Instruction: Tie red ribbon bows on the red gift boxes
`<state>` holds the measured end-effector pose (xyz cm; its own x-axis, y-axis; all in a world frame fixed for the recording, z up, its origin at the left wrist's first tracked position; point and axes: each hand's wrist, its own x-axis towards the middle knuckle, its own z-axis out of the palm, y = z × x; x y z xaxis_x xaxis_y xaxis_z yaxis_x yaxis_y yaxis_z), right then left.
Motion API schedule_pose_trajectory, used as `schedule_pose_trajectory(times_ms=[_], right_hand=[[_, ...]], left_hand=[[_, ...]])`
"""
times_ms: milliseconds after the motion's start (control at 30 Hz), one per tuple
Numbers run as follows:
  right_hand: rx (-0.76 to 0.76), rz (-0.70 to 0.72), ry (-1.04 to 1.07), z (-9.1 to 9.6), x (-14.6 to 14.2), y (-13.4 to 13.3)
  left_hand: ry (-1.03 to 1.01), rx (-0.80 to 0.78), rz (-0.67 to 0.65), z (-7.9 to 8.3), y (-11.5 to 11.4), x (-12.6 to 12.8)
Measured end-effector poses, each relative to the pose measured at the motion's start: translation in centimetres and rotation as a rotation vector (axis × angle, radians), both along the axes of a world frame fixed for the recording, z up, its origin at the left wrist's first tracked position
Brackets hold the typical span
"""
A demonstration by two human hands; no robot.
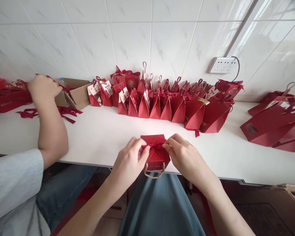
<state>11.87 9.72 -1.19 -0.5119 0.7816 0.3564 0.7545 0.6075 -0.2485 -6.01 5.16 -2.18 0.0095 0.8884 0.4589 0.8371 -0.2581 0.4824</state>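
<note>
A small red gift box [157, 164] with a twisted rope handle [154, 176] sits at the front edge of the white table, in front of me. Across its top lies a red ribbon [155, 145] tied in a bow. My left hand [132, 156] pinches the bow's left side between thumb and forefinger. On the opposite side, my right hand [183, 155] pinches the right part of the same ribbon. The rope handle hangs toward me over the table edge.
Rows of red gift boxes [155, 108] with tags stand along the tiled wall. More red bags [270, 126] lie at right. At left, a co-worker's hand [44, 88] is by an open carton [80, 95] and loose ribbons [67, 113]. A power strip [222, 65] hangs on the wall.
</note>
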Motion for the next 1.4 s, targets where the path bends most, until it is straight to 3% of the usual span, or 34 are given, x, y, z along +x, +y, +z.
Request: schedule_pose_trajectory(times_ms=[233, 367, 600, 833, 1000, 1200, 1400], right_hand=[[-0.237, -0.121, 0.233, -0.6, -0.8, -0.6], [-0.282, -0.098, 0.315, -1.0, -1.3, -0.1], [-0.356, -0.033, 0.453, -0.9, -1.3, -0.2], [-0.448, -0.12, 0.56, -1.6, -1.9, 0.5], [-0.578, -0.018, 0.651, -2.0, -1.5, 1.1], [-0.66, 0.09, 0.705, -2.2, -0.4, 1.8], [-0.732, 0.162, 0.772, -2.8, 0.1, 2.0]], left_hand=[[-0.079, 0.049, -0.004, -1.0, -0.1, 0.3], [-0.18, 0.028, -0.031, -1.5, 0.2, -0.1], [-0.142, 0.069, -0.134, -1.2, 0.8, -0.4], [-0.206, 0.025, -0.17, -1.5, 0.9, -0.3], [-0.359, -0.072, -0.068, -2.2, 1.0, -0.8], [-0.523, -0.177, -0.097, -2.1, 1.2, -1.3], [-0.525, -0.187, -0.084, -2.0, 1.2, -1.3]])
